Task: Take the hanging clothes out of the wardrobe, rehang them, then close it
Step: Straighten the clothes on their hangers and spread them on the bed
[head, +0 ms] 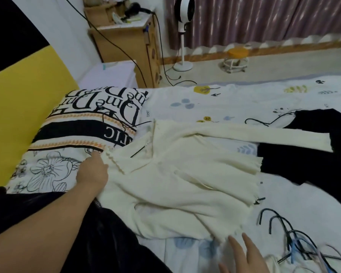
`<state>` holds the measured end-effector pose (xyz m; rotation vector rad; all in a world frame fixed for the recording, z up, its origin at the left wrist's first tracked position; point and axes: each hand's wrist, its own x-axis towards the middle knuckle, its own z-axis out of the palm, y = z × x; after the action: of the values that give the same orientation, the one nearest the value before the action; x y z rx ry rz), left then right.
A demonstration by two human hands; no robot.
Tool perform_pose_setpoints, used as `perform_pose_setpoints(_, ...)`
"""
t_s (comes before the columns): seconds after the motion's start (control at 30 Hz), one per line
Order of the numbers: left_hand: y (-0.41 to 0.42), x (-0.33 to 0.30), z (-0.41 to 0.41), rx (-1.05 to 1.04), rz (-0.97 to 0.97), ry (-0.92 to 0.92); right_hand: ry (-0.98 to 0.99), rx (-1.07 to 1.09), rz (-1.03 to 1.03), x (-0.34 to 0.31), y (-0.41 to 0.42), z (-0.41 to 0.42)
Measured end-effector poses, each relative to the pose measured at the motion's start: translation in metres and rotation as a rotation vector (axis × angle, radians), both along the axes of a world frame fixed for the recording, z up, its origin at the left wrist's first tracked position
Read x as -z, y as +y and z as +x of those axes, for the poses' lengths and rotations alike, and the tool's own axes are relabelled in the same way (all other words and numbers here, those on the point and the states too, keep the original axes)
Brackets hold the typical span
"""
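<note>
Head view: left hand [93, 174] pinches the cream sweater's [185, 184] shoulder, right hand [242, 255] spread flat; a hanger [280, 223] beside the right fingers looks next.

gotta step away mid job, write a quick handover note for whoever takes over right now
Left hand: at the shoulder edge of the cream sweater; whether it grips the knit or only touches it cannot be told.
Right hand: open, fingers straight, at the sweater's hem, holding nothing.
The sweater lies spread on the bed, with a thin black hanger showing at its neck. A black garment lies beyond it with another hanger by it. Loose hangers are piled near the right hand.
Done: clothes are out and on the bed.
Left: hang each garment, return them to the wardrobe (not in view), close it.
</note>
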<state>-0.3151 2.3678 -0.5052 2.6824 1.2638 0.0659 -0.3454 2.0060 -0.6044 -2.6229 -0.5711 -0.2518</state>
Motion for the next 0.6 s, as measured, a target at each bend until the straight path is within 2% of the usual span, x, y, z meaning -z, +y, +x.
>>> perform_pose_setpoints(0.07,-0.006,0.004,-0.003,0.053,0.104,0.227,0.184,0.016,-0.074,-0.003,-0.001,0.0)
perform_pose_setpoints(0.1,-0.014,0.006,-0.004,0.075,0.14,0.326,0.224,0.043,-0.025,-0.004,-0.003,-0.006)
perform_pose_setpoints(0.17,-0.039,0.008,-0.003,0.126,0.133,0.41,0.257,0.063,-0.048,-0.007,-0.008,-0.01)
perform_pose_setpoints(0.27,-0.099,0.006,-0.004,0.31,0.043,0.38,0.276,0.073,-0.134,-0.028,-0.014,-0.011)
perform_pose_setpoints(0.4,-0.186,-0.001,-0.018,0.547,-0.175,0.336,0.329,0.074,-0.209,-0.041,-0.034,-0.025)
perform_pose_setpoints(0.6,-0.274,-0.014,-0.061,0.596,-0.414,0.229,0.214,-0.002,-0.322,-0.075,-0.071,-0.05)
